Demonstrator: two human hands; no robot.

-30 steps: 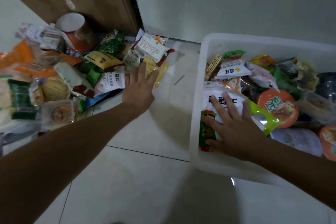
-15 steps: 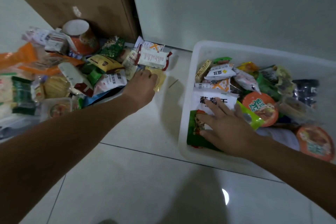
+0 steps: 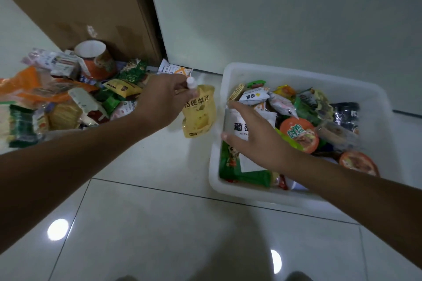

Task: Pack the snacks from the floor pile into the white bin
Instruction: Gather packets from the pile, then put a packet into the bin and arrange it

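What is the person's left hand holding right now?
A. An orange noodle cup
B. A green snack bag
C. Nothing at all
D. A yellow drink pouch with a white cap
D: the left hand pinches the yellow drink pouch near its white cap, so it hangs between the floor pile and the white bin.

A yellow pouch (image 3: 199,113) with dark characters and a white cap is showing at centre frame. The white bin (image 3: 303,75) at right is displaying a round orange-red lid (image 3: 299,134) with green lettering and a green packet (image 3: 242,172). An orange-and-white cup (image 3: 96,59) is sitting upper left against brown cardboard (image 3: 75,0).
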